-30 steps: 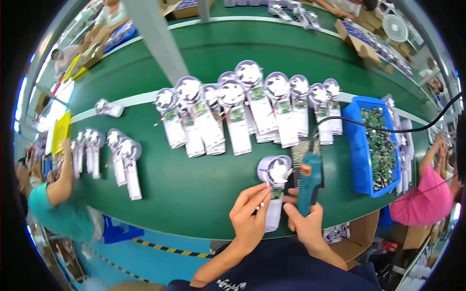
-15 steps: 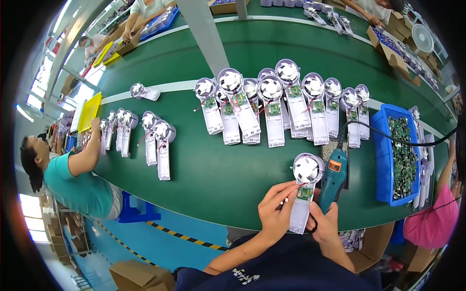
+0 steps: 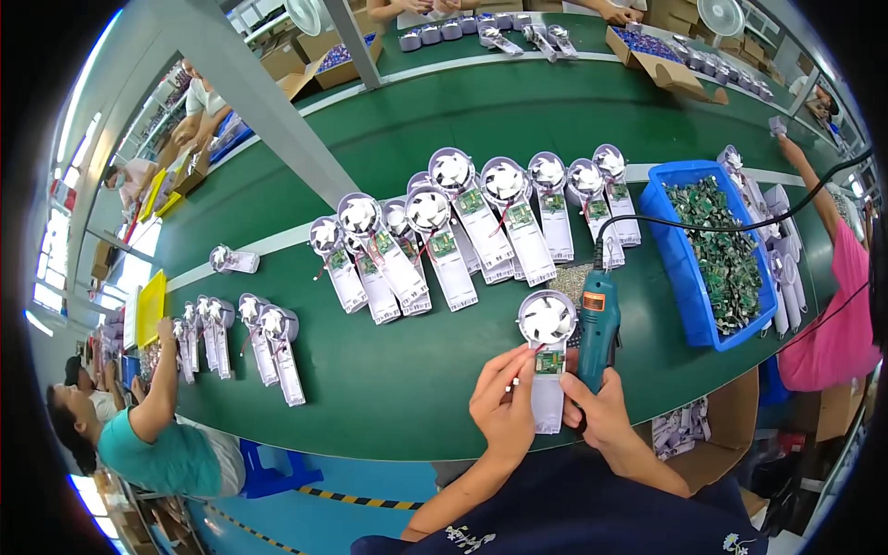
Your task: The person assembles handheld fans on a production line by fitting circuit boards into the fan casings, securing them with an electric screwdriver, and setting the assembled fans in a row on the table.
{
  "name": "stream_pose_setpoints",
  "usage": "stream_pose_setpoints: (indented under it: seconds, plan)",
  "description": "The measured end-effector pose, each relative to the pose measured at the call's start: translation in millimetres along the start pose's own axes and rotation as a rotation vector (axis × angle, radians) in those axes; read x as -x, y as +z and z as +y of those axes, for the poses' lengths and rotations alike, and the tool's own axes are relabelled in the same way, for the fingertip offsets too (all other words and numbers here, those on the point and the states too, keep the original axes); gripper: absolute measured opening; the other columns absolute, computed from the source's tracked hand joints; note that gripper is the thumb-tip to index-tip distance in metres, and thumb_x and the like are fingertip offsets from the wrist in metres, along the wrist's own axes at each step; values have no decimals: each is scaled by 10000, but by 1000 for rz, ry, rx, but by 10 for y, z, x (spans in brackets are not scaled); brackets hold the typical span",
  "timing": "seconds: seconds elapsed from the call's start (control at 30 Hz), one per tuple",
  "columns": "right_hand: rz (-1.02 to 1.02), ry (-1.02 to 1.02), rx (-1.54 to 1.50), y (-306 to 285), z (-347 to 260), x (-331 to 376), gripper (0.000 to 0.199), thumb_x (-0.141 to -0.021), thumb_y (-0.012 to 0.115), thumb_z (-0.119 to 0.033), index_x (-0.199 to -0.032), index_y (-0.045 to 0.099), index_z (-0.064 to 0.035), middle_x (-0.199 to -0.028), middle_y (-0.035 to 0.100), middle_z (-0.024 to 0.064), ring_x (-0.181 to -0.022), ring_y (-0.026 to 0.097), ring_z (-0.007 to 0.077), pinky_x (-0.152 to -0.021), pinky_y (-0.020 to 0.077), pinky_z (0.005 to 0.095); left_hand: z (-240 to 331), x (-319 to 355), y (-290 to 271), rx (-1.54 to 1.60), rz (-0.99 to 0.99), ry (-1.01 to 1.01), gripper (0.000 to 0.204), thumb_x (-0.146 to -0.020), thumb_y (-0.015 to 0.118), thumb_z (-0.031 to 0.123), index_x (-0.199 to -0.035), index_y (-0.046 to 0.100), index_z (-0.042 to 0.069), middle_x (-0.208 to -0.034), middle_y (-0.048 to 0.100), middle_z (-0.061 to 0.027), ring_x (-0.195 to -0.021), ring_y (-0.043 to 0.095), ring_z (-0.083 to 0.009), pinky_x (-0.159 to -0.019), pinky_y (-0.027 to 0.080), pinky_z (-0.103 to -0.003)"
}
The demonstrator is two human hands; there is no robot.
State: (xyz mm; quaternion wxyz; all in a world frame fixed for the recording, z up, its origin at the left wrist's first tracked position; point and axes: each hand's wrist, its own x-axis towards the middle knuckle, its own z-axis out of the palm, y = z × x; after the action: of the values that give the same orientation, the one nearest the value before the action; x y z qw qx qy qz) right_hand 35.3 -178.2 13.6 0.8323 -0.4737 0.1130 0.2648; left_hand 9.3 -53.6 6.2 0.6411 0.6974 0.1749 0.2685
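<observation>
My left hand [image 3: 502, 404] is closed on the left edge of a pale lilac handheld fan half-shell [image 3: 548, 407]. White fan blades [image 3: 548, 317] sit in its round head, and a small green circuit board [image 3: 550, 362] lies in the handle just below. Red wire shows by my left fingers, with small white bits that look like connectors. My right hand [image 3: 603, 416] is closed around the lower body of a teal electric screwdriver [image 3: 599, 319], its thumb by the shell's right edge. The screwdriver's tip is hidden.
Several similar fan shells [image 3: 449, 268] lie ahead on the green bench [image 3: 398, 370], more [image 3: 277, 347] at left. A blue bin [image 3: 680, 277] of circuit boards stands right, under the black cord [image 3: 731, 227]. A cardboard box [image 3: 731, 435] sits below right. Co-workers [image 3: 166, 439] work nearby.
The view has turned to the right, so the bench and the bin appear further left. Both hands keep hold of the fan shell and the screwdriver much as before.
</observation>
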Motion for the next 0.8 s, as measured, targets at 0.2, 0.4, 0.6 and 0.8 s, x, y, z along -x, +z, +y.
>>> stream_pose_setpoints:
  seconds: [0.2,0.4,0.6,0.8]
  plan:
    - [180,-118,25,-233,44,4,375,-920,647,-108,-1247,480,-31,-709,548,16,-441,446,73,-375,331,219,-69,37,211,130,-82,2,174,-908,646,7,-1067,713,-18,-1109,671,-126,-934,651,-153,-766,524,-248]
    - [58,-177,35,-196,-46,-24,359,-942,604,-104,-1267,473,-30,-752,560,30,-433,433,55,-361,306,207,-53,-10,261,178,-78,73,196,-914,627,-10,-1095,701,-24,-1123,662,-123,-937,653,-167,-778,519,-245]
    - [151,-149,-35,-352,-169,-29,347,-957,591,-129,-1275,475,-53,-768,561,20,-445,424,45,-366,304,203,35,-47,499,220,-114,9,176,-905,640,18,-1064,691,-36,-1059,671,-124,-851,657,-164,-678,519,-264]
    - [36,-162,-184,-225,-414,-304,246,-931,638,-101,-1149,530,-67,-738,545,-6,-468,439,50,-392,324,216,41,-391,664,188,-115,148,158,-925,633,22,-1054,698,-42,-1064,658,-114,-857,636,-130,-663,518,-244]
